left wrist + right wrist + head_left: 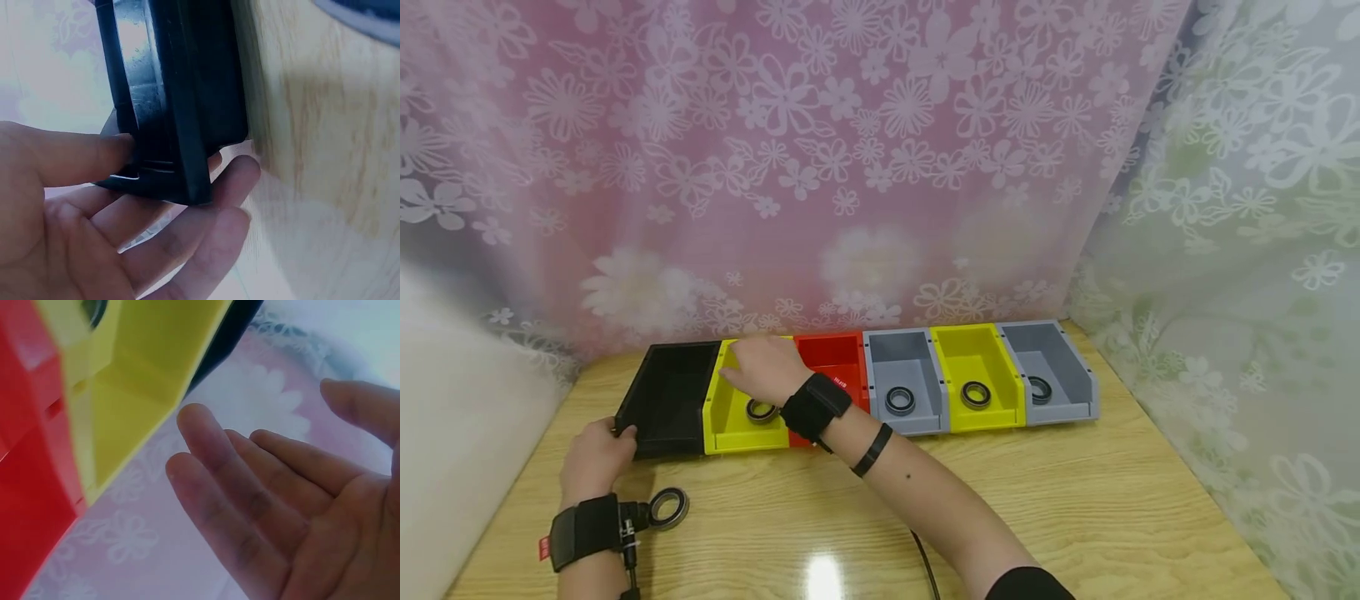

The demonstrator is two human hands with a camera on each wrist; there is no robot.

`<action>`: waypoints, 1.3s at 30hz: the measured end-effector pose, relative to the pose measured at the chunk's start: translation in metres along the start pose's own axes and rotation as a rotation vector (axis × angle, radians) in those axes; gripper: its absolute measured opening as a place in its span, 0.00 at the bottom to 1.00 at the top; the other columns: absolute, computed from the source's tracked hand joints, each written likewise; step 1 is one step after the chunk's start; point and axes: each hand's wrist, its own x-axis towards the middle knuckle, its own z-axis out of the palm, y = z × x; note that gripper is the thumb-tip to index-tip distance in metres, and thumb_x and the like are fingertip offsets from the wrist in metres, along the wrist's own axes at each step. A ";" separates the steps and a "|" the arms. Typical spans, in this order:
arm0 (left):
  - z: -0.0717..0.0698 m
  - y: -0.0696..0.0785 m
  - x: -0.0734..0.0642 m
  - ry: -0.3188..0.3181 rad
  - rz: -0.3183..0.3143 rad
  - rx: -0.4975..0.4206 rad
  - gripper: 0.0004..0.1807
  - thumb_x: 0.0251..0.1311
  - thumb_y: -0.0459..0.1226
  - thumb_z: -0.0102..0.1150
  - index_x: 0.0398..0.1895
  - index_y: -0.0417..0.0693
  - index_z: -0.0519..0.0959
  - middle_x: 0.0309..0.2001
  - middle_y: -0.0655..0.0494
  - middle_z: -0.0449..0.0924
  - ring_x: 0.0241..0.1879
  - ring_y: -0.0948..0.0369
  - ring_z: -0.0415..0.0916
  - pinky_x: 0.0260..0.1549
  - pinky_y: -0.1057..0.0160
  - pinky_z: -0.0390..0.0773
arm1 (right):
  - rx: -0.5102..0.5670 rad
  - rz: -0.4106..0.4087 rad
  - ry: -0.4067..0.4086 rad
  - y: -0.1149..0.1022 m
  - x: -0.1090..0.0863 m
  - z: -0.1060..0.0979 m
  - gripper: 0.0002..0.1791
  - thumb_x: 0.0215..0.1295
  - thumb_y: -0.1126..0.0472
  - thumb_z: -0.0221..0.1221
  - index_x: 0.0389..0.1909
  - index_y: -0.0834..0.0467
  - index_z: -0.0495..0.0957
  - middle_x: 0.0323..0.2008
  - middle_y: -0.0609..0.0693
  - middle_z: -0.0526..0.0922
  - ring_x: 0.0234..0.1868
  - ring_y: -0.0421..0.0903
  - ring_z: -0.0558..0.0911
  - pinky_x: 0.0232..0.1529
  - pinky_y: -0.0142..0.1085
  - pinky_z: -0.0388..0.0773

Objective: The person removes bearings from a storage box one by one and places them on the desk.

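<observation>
My left hand (pixel 597 458) grips the near left corner of a black bin (pixel 673 400). In the left wrist view its thumb lies on the bin's rim, with the fingers around the outer side. My right hand (pixel 769 371) is stretched over the back of the left yellow bin (pixel 745 439) and holds nothing. The right wrist view shows its fingers (pixel 219 447) extended and spread, apart from the yellow bin. A ring-shaped ball bearing (pixel 752 415) lies in that bin, partly hidden by the right wrist. Another bearing (pixel 682 510) is on the table beside the left wrist.
Right of the left yellow bin, the row continues with a red bin (pixel 831 350), a grey bin (pixel 906 352), another yellow bin (pixel 966 346) and a second grey bin (pixel 1033 342). The last three each hold one bearing. Behind the wooden table (pixel 1075 500) hangs a flowered curtain (pixel 865 208).
</observation>
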 end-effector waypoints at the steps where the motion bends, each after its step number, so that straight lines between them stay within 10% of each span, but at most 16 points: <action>1: 0.000 0.000 0.000 0.008 0.003 0.003 0.29 0.76 0.41 0.46 0.64 0.20 0.67 0.52 0.17 0.73 0.43 0.29 0.76 0.34 0.40 0.76 | 0.004 0.007 -0.005 0.004 0.000 0.001 0.22 0.75 0.41 0.57 0.27 0.52 0.80 0.18 0.43 0.65 0.16 0.39 0.66 0.17 0.28 0.59; 6: 0.000 0.011 -0.004 0.100 0.018 -0.023 0.29 0.77 0.41 0.43 0.67 0.20 0.65 0.51 0.18 0.74 0.42 0.28 0.76 0.35 0.39 0.75 | 0.017 0.061 -0.019 0.017 0.001 0.001 0.18 0.73 0.39 0.59 0.44 0.49 0.84 0.17 0.43 0.64 0.16 0.39 0.66 0.17 0.29 0.59; 12: 0.001 0.042 -0.012 0.437 0.067 -0.140 0.23 0.72 0.33 0.45 0.63 0.27 0.74 0.30 0.32 0.79 0.26 0.40 0.73 0.21 0.50 0.67 | 0.034 0.100 -0.060 0.029 0.000 -0.003 0.28 0.73 0.40 0.59 0.66 0.50 0.79 0.29 0.45 0.82 0.14 0.39 0.64 0.16 0.29 0.56; 15: 0.002 0.060 -0.016 0.518 0.124 -0.183 0.20 0.73 0.32 0.46 0.60 0.29 0.78 0.45 0.30 0.82 0.38 0.37 0.77 0.31 0.43 0.73 | 0.034 0.123 -0.073 0.034 -0.001 -0.003 0.25 0.74 0.40 0.59 0.61 0.51 0.82 0.45 0.47 0.88 0.18 0.39 0.69 0.17 0.29 0.58; 24: 0.019 0.094 -0.020 0.280 0.229 -0.086 0.25 0.75 0.40 0.52 0.65 0.27 0.72 0.53 0.29 0.81 0.42 0.38 0.82 0.36 0.42 0.81 | 0.033 0.126 -0.064 0.041 -0.002 0.000 0.24 0.73 0.42 0.60 0.59 0.52 0.83 0.56 0.47 0.86 0.38 0.41 0.83 0.23 0.28 0.71; 29: 0.029 0.102 -0.017 0.145 0.209 -0.006 0.28 0.73 0.42 0.55 0.65 0.25 0.72 0.52 0.27 0.81 0.35 0.39 0.84 0.30 0.44 0.82 | 0.040 0.120 -0.065 0.041 -0.002 0.003 0.21 0.73 0.41 0.60 0.52 0.52 0.85 0.49 0.47 0.87 0.32 0.41 0.81 0.22 0.29 0.69; 39: 0.042 0.101 -0.012 0.093 0.151 0.078 0.30 0.71 0.41 0.60 0.64 0.22 0.71 0.48 0.24 0.80 0.26 0.47 0.80 0.26 0.47 0.82 | 0.047 0.110 -0.064 0.039 -0.002 0.008 0.18 0.72 0.41 0.61 0.41 0.52 0.86 0.28 0.44 0.77 0.22 0.40 0.73 0.18 0.29 0.62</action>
